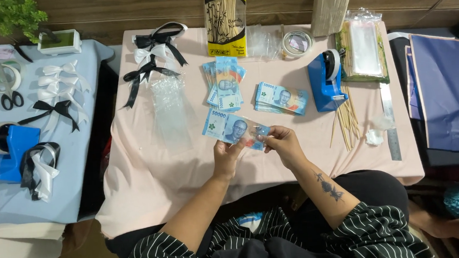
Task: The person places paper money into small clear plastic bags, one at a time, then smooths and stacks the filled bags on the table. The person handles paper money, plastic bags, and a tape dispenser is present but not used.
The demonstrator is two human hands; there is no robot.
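1. While two stacks of blue banknotes, one fanned [225,84] and one squared [281,97], are lying untouched farther back on the pink worktop [151,173], a single blue banknote [228,127] is being held just above the near edge, so the work is judged to be at an early stage.
2. The left hand [227,154] is pinching the note's lower middle, fingers closed on it.
3. The right hand [282,144] is gripping its right end, fingers curled shut.
4. The note's long axis is running left to right, tilting down toward the right, printed face upward.
5. A blue tape dispenser [325,80] and wooden skewers [344,121] are waiting to the right.
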